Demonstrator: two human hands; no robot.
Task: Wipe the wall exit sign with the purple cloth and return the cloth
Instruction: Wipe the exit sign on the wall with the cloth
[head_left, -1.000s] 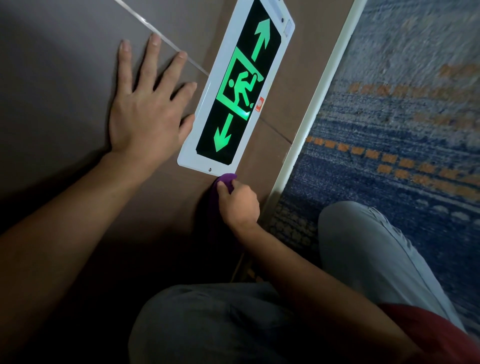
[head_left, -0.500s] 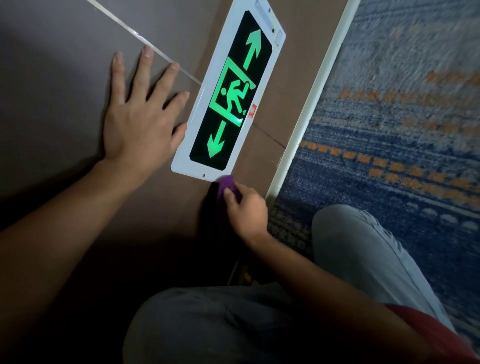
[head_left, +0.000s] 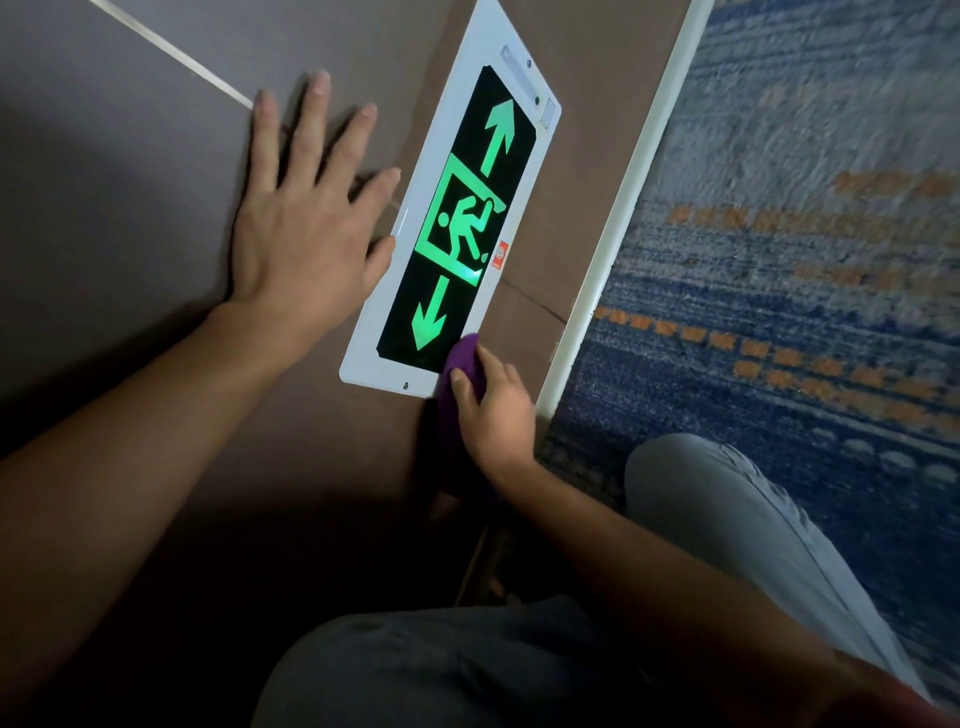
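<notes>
The exit sign (head_left: 457, 228) is a white-framed black panel low on the brown wall, with a lit green running figure and two green arrows. My left hand (head_left: 306, 228) lies flat on the wall beside the sign's left edge, fingers spread, holding nothing. My right hand (head_left: 493, 410) grips the purple cloth (head_left: 460, 358) and presses it on the sign's lower right corner, over the frame and the edge of the black panel. Most of the cloth hangs down in shadow under my hand.
A white skirting strip (head_left: 623, 218) runs along the foot of the wall. To its right lies a blue carpet (head_left: 779, 260) with orange dashes. My knees in grey trousers (head_left: 727, 519) are bent close to the wall at the bottom.
My right hand has moved the cloth up from just below the sign onto its lower right corner. My left hand stays flat on the wall.
</notes>
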